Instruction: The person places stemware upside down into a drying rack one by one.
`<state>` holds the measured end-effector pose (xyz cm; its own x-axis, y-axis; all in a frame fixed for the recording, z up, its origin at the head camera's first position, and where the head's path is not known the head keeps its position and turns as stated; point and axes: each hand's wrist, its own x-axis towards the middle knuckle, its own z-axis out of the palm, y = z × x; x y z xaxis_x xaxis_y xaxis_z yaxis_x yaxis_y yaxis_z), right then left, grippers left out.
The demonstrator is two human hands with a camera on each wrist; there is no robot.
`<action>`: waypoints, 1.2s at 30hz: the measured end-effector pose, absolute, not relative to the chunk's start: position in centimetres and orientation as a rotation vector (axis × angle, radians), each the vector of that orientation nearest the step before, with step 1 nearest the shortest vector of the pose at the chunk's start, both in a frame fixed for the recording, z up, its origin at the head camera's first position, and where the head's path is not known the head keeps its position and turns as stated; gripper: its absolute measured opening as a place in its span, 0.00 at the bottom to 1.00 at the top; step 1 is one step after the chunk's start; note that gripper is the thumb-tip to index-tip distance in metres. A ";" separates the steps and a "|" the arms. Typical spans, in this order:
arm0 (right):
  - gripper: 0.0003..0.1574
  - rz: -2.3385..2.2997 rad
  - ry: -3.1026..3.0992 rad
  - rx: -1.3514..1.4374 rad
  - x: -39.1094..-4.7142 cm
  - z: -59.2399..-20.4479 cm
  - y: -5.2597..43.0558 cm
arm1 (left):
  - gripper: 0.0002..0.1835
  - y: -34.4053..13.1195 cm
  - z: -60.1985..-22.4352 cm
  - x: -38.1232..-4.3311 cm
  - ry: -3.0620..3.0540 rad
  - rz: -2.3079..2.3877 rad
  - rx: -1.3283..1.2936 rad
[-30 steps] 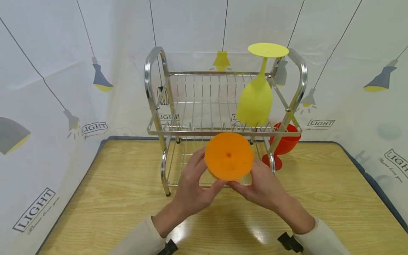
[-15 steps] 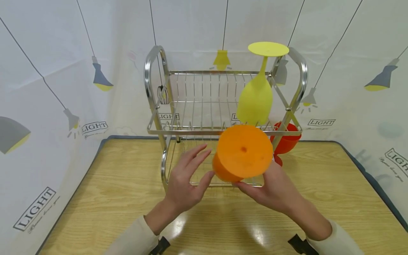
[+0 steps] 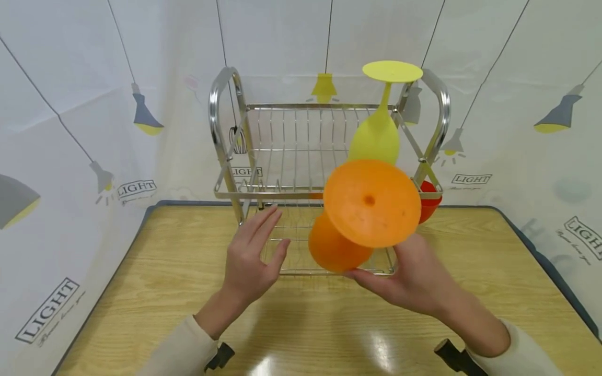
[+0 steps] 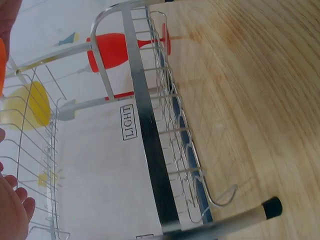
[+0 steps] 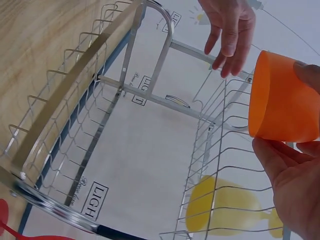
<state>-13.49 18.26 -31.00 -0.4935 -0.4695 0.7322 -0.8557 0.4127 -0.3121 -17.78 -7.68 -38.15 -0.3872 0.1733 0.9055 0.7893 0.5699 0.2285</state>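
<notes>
My right hand (image 3: 420,277) grips the bowl of an orange plastic goblet (image 3: 371,209) in front of the rack's upper tier. Tilted, the goblet has its round foot up and towards me; in the right wrist view its bowl (image 5: 287,100) sits between thumb and fingers. My left hand (image 3: 249,256) is apart from it on the left, fingers extended and holding nothing. A yellow goblet (image 3: 376,138) stands upside down at the right of the upper tier of a two-tier metal dish rack (image 3: 287,195), partly hidden by the orange one.
Behind the rack's right side is a red goblet (image 3: 429,206), mostly hidden in the head view; in the left wrist view the red goblet (image 4: 112,50) shows bowl, stem and foot. The rack stands on a wooden table (image 3: 178,292) before a lamp-printed cloth (image 3: 178,52).
My left hand has let go of the orange goblet and drawn back left. My right hand has carried the goblet right and upward, tilting its foot further, so that it now covers part of the yellow goblet.
</notes>
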 end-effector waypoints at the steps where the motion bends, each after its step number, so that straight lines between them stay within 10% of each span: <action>1: 0.41 0.909 -2.126 1.119 -13.5 -30.8 18.2 | 0.23 -7.9 -38.2 -17.9 -1.873 -0.831 -0.767; 36: 0.48 0.913 -2.200 1.002 -12.3 -24.1 17.9 | 0.25 -10.5 -38.7 -20.0 -1.889 -0.863 -0.446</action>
<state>-12.35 17.85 -24.14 -0.5706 -0.4231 0.7039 -0.7972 0.4912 -0.3510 -20.02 -10.47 -38.70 -0.4582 -0.0603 0.8868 0.6306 0.6811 0.3721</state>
